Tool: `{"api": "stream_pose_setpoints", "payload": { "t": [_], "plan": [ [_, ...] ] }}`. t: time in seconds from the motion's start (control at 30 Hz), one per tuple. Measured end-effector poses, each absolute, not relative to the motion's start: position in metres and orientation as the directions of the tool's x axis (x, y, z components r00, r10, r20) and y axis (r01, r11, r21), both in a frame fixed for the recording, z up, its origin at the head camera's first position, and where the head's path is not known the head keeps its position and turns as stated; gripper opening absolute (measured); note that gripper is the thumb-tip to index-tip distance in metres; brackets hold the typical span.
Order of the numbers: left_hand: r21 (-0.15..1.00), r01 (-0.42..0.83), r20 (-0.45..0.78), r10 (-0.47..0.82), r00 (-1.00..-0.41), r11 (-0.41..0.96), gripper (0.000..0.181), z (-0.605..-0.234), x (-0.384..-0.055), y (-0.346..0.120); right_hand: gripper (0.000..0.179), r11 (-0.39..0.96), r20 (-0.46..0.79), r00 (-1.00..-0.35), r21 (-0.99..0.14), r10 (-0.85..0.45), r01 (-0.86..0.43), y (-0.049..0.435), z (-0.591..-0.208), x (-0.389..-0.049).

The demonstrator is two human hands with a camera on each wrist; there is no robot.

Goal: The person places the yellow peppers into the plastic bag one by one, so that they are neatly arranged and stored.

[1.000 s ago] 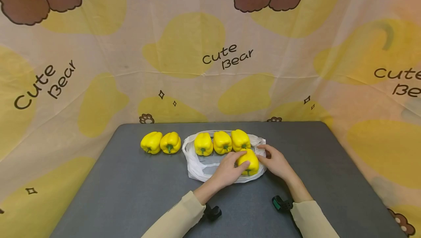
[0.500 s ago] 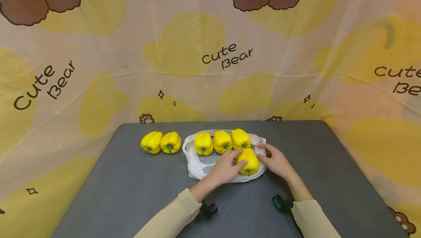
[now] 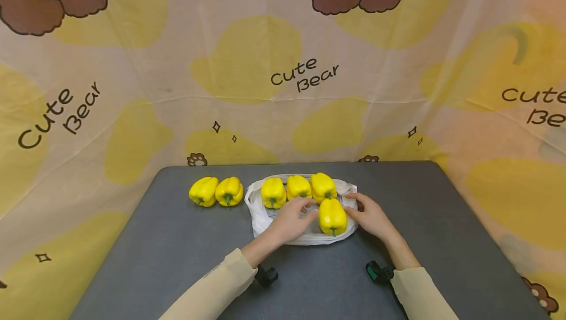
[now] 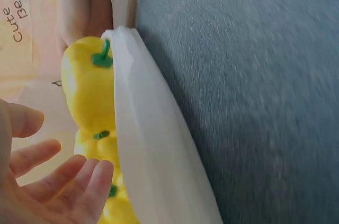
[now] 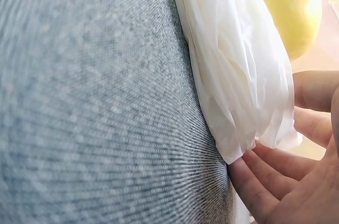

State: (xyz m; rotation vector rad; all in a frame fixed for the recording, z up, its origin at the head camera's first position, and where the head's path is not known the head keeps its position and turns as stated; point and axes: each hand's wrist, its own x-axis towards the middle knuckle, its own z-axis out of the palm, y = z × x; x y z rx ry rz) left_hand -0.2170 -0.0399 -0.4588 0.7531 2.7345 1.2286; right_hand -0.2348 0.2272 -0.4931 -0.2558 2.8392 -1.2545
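Observation:
A white plastic bag (image 3: 261, 221) lies with its mouth spread wide on the table, several yellow bell peppers inside. Three of these, including the leftmost pepper (image 3: 273, 193), form a back row; the front right pepper (image 3: 333, 218) sits before them. My left hand (image 3: 286, 221) hovers over the bag just left of that pepper, fingers apart and holding nothing. In the left wrist view a gap shows between the fingertips (image 4: 100, 173) and the front pepper (image 4: 87, 86). My right hand (image 3: 373, 218) holds the bag's right side, thumb and fingers about the plastic (image 5: 238, 75).
Two more yellow bell peppers (image 3: 229, 192) rest side by side on the grey table (image 3: 146, 261), left of the bag. A patterned cloth (image 3: 247, 64) hangs behind the table. Each wrist wears a black camera strap (image 3: 379, 272).
My left hand has let go of the front right pepper and drawn back to the left. That pepper stays in the bag, and my right hand keeps its place at the bag's side.

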Motion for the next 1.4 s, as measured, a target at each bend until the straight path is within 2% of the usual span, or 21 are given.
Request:
{"api": "stream_pose_setpoints", "payload": {
  "t": [0.37,0.6,0.8,1.13,1.4],
  "plan": [
    [0.683,0.475,0.267,0.416,-0.869,0.555,0.029,-0.448,-0.222,-0.066,0.048,0.656,0.036,-0.987,-0.743,-0.158,-0.132,0.227,-0.494,-0.235],
    [0.644,0.484,0.324,0.362,-0.874,0.593,0.027,-0.446,-0.224,-0.086,0.047,0.652,0.05,-0.986,-0.744,-0.162,-0.145,0.227,-0.494,-0.235],
    [0.657,0.485,0.37,0.314,-0.874,0.577,0.025,-0.444,-0.223,-0.103,0.047,0.654,0.042,-0.986,-0.743,-0.162,-0.139,0.227,-0.494,-0.235],
    [0.658,0.474,0.416,0.243,-0.876,0.585,0.022,-0.438,-0.225,-0.13,0.046,0.656,0.045,-0.986,-0.741,-0.162,-0.142,0.227,-0.495,-0.235],
    [0.679,0.415,0.39,0.181,-0.903,0.606,0.022,-0.434,-0.227,-0.153,0.046,0.656,0.052,-0.985,-0.74,-0.167,-0.15,0.228,-0.495,-0.235]
  ]
}}
